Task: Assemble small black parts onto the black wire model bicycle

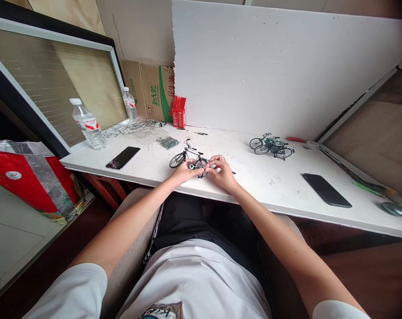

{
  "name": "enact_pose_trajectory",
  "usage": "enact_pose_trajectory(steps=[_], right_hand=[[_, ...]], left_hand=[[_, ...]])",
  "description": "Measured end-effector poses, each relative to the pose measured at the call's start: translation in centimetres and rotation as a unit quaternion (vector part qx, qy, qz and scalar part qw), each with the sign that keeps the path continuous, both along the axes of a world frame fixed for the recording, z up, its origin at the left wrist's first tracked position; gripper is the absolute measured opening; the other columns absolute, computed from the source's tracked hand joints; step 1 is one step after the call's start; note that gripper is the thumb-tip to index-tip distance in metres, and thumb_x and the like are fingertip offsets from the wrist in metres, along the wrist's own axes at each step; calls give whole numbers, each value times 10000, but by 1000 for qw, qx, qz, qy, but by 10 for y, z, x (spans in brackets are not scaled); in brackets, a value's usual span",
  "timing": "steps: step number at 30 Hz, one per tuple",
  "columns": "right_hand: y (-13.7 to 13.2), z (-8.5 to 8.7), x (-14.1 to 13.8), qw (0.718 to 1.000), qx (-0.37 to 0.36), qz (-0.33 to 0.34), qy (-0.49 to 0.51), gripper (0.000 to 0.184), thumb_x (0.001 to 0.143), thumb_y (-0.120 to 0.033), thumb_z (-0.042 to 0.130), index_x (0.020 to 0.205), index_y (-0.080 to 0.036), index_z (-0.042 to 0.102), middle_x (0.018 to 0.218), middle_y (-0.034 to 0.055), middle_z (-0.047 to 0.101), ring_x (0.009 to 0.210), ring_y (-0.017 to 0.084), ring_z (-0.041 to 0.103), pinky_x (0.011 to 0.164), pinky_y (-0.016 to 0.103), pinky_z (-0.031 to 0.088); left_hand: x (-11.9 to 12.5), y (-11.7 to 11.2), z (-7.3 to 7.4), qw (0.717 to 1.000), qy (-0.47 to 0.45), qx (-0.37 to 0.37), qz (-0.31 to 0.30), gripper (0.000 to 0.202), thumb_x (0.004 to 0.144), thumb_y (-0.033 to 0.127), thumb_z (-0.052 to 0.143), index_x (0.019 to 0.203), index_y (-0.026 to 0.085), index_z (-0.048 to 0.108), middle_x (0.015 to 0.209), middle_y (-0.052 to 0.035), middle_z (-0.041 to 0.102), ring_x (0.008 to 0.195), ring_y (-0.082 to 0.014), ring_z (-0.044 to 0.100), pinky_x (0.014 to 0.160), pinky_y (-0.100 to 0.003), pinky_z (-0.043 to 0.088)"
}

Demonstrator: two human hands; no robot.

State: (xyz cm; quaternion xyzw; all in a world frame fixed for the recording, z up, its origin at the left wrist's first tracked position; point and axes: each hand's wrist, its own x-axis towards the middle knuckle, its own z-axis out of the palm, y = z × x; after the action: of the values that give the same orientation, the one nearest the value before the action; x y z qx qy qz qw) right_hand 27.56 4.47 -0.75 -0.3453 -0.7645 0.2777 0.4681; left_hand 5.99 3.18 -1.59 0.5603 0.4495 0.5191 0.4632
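Note:
A small black model bicycle (189, 155) is held over the front part of the white table, its handlebar towards the left. My left hand (184, 173) grips it low, around the pedals and the lower frame. My right hand (220, 173) pinches at the rear wheel (201, 165), thumb and fingers close together; whether a tiny part sits between them is hidden. Farther right on the table stand several finished-looking model bicycles, a green one (258, 142) and dark ones (283, 151) close together.
Left on the table lie a phone (123, 157), a water bottle (89, 126), part frames (134, 128) and a bag of green parts (168, 142). A red box (179, 113) stands by the white board (270, 66). At right are a black phone (327, 190) and a mouse (395, 209).

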Motion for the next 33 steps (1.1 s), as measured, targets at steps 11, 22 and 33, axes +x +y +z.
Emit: enact_pose_trajectory(steps=[11,22,33], right_hand=[[2,-1,3,992,-117,19,35,465,813,-690,880,956,-249,851,1218,109,620,1092,272,656,867,432,595],[-1,0,0,999,-45,-5,26,369,888,-638,839,919,-271,836,1130,95,647,1142,285,623,904,440,537],[-6,2,-2,1000,-7,-25,-12,304,956,-563,785,953,-259,798,1129,107,645,1168,300,601,899,443,526]], left_hand=[[0,-5,6,999,18,-25,31,578,634,376,1022,1076,190,699,1122,-98,790,1112,-320,725,1026,-452,551],[-1,2,-3,1000,13,-17,19,637,627,445,1027,1104,160,716,1080,-122,784,1092,-307,715,1036,-456,534],[0,-2,3,1000,9,-12,20,572,634,404,1018,1062,189,706,1105,-95,789,1121,-323,723,1019,-451,561]])
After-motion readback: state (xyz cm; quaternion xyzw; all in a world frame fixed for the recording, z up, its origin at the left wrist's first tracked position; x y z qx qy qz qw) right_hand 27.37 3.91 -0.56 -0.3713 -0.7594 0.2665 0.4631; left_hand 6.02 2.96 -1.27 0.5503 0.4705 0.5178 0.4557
